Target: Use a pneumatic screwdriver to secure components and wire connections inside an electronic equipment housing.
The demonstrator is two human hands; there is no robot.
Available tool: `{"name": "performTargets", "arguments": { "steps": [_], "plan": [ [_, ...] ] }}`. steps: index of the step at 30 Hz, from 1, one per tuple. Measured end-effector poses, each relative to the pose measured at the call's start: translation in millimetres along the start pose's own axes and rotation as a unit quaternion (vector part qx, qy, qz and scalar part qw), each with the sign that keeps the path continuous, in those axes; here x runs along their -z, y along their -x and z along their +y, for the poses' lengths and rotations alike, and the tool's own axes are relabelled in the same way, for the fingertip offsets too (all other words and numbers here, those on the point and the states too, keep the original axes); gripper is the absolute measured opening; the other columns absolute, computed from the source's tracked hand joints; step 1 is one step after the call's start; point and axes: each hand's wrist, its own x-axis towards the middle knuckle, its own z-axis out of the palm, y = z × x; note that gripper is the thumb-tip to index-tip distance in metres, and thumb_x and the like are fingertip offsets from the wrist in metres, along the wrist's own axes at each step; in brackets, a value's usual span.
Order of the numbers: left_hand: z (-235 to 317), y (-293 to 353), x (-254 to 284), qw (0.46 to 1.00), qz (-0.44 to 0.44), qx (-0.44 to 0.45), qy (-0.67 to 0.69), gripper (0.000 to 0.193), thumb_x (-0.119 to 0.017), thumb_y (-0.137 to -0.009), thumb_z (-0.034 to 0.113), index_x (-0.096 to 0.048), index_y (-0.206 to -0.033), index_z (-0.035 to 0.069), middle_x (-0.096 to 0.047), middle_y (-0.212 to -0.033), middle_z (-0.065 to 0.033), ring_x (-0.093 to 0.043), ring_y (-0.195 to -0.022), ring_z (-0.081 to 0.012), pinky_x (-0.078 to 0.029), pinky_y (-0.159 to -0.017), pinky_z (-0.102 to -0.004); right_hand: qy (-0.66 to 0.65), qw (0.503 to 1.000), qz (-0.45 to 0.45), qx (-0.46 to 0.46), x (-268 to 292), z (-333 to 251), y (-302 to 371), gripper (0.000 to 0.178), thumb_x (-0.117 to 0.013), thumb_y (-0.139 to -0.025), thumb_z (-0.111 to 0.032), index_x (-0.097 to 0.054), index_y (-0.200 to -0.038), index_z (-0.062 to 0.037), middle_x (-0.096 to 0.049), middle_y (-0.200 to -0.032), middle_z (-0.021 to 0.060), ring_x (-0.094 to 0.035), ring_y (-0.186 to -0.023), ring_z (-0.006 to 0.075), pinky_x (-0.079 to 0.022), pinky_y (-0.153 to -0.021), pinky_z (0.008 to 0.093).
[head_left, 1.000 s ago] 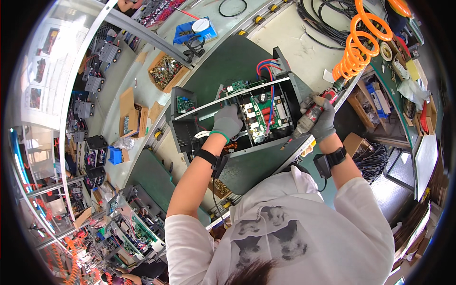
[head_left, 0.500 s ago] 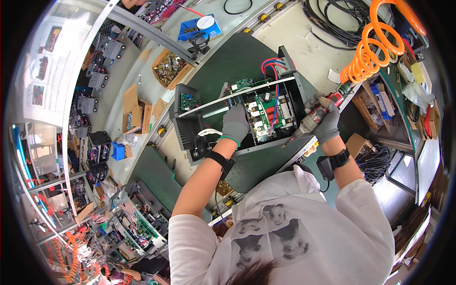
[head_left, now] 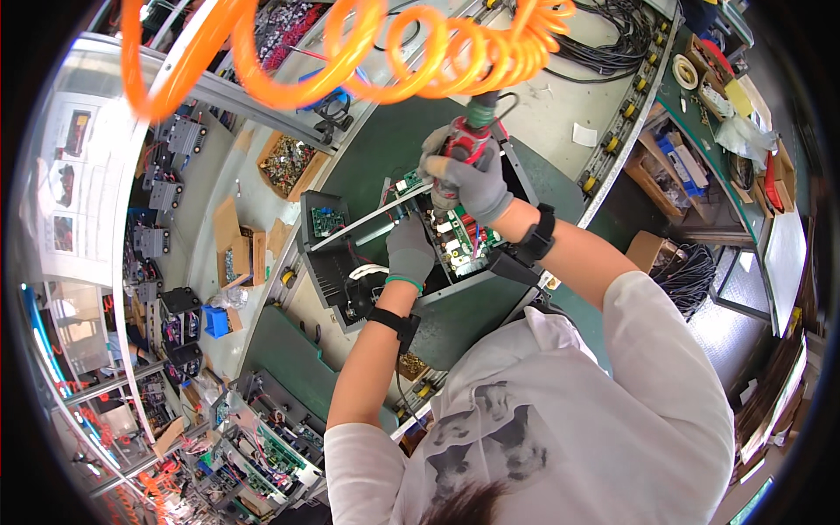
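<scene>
A black metal case [head_left: 343, 295] with circuit boards and wiring inside sits tilted on the green mat in front of me. My right hand [head_left: 477, 179], in a grey glove, is wrapped round a red and grey air screwdriver [head_left: 465, 144]. The tool stands over the case, and its tip is hidden behind the hand and case parts. My left hand [head_left: 409, 251], also gloved, reaches into the case beside the green board [head_left: 459, 249]. Its fingers are bent down near the metal divider; what they hold is hidden.
An orange coiled hose [head_left: 420, 66] runs from the screwdriver across the top. Open cartons of small hardware [head_left: 287, 164] [head_left: 241, 249] and a blue bin [head_left: 217, 322] stand to the left. Black cables [head_left: 604, 44] lie at the far right.
My right hand has carried the screwdriver from the right of the case up and left to above it. The hose has swung left. My left hand stays inside the case.
</scene>
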Motion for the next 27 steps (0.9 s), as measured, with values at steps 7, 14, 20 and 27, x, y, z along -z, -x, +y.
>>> {"name": "performTargets", "arguments": {
  "steps": [7,14,20,27],
  "plan": [
    [-8,-1,-7,0.999,0.021,-0.027,0.005,0.03,-0.063,-0.073,0.007,-0.054,-0.101,0.003,-0.061,-0.093,-0.0156,-0.063,-0.086,-0.0331,-0.052,-0.074,-0.0388,0.073,0.997,-0.001,-0.001,2,22,4,0.02,-0.064,-0.072,0.003,-0.057,-0.09,-0.0016,-0.06,-0.078,0.0038,-0.058,-0.07,0.0106,-0.048,-0.063,0.0256],
    [-11,-3,2,0.998,-0.022,-0.03,0.053,0.027,-0.06,-0.076,0.01,-0.055,-0.101,0.004,-0.062,-0.097,-0.0173,-0.062,-0.089,-0.0341,-0.051,-0.075,-0.0409,0.097,0.992,-0.064,-0.04,-4,16,12,0.013,-0.064,-0.074,0.001,-0.058,-0.085,-0.0003,-0.059,-0.076,0.004,-0.057,-0.068,0.0094,-0.047,-0.062,0.0247],
    [-31,-8,-9,0.987,-0.033,-0.151,0.037,0.036,-0.054,-0.078,0.01,-0.055,-0.114,0.009,-0.06,-0.112,-0.0136,-0.056,-0.105,-0.0325,-0.045,-0.087,-0.0398,0.187,0.968,-0.16,0.053,-12,36,10,0.026,-0.071,-0.066,-0.008,-0.061,-0.089,-0.0008,-0.06,-0.074,0.0012,-0.052,-0.066,0.0073,-0.045,-0.064,0.0238],
    [-33,-13,-9,0.974,-0.055,-0.193,-0.101,0.042,-0.05,-0.08,0.013,-0.054,-0.121,0.011,-0.054,-0.124,-0.0109,-0.047,-0.118,-0.0276,-0.033,-0.102,-0.0392,0.3,0.939,-0.162,0.051,-25,38,8,0.029,-0.071,-0.065,-0.009,-0.061,-0.091,-0.001,-0.059,-0.068,0.0067,-0.051,-0.062,0.0077,-0.047,-0.06,0.0252]
  ]
}}
